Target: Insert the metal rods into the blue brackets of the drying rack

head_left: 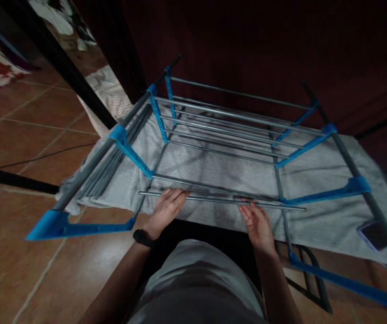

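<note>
A thin grey metal rod (213,199) runs crosswise in front of me, held in both hands. My left hand (169,204), with a dark band at the wrist, is closed around its left part. Toward its right part, my right hand (256,218) pinches it between thumb and fingers. Just beyond lies a rack frame of grey tubes with blue plastic brackets (134,157) on the left and more blue brackets (325,191) on the right. Several crossbars (227,110) span the frame's far part. Another crossbar (193,183) lies close behind the held rod.
A grey cloth (213,164) covers the surface under the frame. Several loose grey rods (112,157) lie at its left. A phone (377,235) rests at the right edge. Tiled floor (18,198) shows at left, with a thin cable (50,155). A dark metal chair part (310,279) stands lower right.
</note>
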A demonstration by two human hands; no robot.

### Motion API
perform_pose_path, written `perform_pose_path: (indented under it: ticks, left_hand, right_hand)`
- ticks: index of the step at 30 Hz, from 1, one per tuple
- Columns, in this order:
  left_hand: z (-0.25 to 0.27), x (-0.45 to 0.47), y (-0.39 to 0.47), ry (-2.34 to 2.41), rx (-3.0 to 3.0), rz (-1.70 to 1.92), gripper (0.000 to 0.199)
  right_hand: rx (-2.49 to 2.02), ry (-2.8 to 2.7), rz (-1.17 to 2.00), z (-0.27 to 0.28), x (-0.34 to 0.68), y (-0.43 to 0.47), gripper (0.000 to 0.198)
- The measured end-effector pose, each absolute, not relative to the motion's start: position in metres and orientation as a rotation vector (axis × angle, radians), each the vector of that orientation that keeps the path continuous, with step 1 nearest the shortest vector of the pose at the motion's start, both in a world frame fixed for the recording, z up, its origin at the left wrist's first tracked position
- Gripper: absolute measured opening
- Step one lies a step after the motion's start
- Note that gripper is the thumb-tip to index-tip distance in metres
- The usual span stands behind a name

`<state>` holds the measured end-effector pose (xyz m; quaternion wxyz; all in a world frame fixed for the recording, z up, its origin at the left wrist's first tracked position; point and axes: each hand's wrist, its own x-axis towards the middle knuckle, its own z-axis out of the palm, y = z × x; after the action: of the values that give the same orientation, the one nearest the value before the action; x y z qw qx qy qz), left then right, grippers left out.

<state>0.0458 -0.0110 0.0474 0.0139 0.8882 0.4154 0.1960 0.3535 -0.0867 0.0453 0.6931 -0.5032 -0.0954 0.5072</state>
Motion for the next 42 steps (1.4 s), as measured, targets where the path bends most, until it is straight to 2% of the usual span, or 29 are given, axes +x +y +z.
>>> perform_pose_path:
  ticks: [14, 29, 37, 42]
  left_hand:
    - [0.061, 0.07, -0.006, 1.069, 2.952, 0.43, 0.029]
    - [0.031, 0.07, -0.003, 1.066, 2.893, 0.497, 0.031]
    - [0.03, 0.075, -0.002, 1.073, 2.897, 0.509, 0.028]
    - [0.028, 0.071, -0.003, 1.097, 2.857, 0.514, 0.032]
  right_hand:
    - [-1.164, -0.091, 1.188, 0.024, 0.355, -0.091, 0.025]
    - [-1.181, -0.105, 1.215, 0.011, 0.355, -0.092, 0.024]
    - [-1.159, -0.177, 1.243, 0.012, 0.352, -0.091, 0.024]
    - [-1.185, -0.104, 1.2, 0.011, 0.352, -0.089, 0.024]
